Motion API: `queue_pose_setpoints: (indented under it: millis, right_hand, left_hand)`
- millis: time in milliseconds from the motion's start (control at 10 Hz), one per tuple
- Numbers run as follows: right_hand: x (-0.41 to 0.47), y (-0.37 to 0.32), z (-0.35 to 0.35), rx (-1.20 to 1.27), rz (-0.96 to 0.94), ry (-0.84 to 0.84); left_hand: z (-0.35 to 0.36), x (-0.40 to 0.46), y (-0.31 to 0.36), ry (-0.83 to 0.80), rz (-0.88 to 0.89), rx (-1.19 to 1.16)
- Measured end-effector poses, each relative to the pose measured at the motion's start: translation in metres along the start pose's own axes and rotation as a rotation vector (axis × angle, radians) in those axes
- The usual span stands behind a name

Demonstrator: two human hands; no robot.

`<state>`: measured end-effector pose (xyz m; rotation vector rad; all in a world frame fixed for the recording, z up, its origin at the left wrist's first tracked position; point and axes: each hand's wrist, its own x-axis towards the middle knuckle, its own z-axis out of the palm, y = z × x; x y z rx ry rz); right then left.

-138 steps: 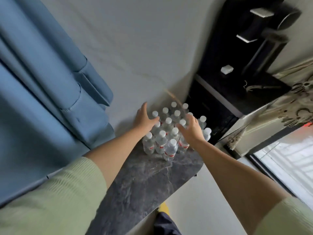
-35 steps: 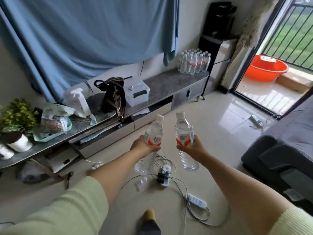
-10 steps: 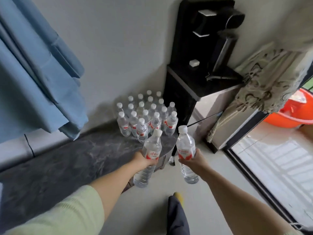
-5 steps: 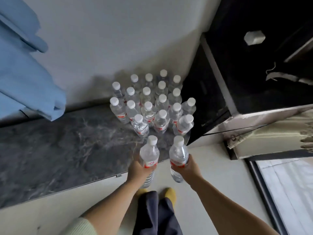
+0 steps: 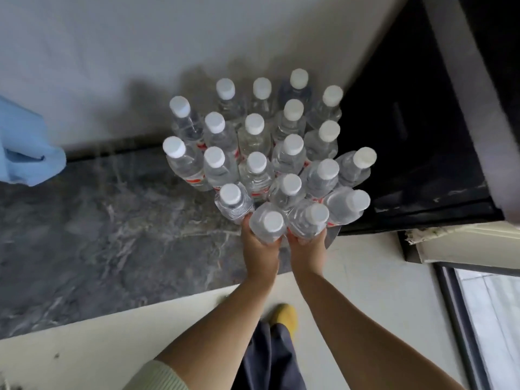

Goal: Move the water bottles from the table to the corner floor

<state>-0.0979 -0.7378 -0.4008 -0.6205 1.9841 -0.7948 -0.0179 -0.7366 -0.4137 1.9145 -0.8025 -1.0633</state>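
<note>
A person's left hand (image 5: 260, 256) and right hand (image 5: 308, 253) each grip a water bottle (image 5: 267, 225) at the near edge of a bottle cluster (image 5: 267, 147) standing on a dark marble-patterned surface (image 5: 112, 235) by the wall. Some twenty bottles are massed there; whether any remain elsewhere cannot be told.

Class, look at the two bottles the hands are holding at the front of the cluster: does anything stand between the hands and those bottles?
Nothing visible does. The left hand already grips the left bottle and the right hand grips the right bottle, at the cluster's near edge on the table.
</note>
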Motion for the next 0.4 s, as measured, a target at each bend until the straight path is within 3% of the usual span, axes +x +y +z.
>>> queue_pose_setpoints:
  millis: [200, 300, 400]
  right_hand:
    - [0.002, 0.008, -0.004, -0.101, -0.025, -0.101]
    - [0.002, -0.002, -0.014, -0.114, -0.050, -0.156]
    - [-0.011, 0.006, -0.029, -0.126, -0.065, -0.186]
  left_hand:
    - [-0.001, -0.001, -0.007, -0.093, -0.008, -0.029]
    - [-0.015, 0.003, -0.007, -0.240, -0.091, -0.036]
    - [-0.038, -0.003, -0.014, -0.336, -0.147, 0.126]
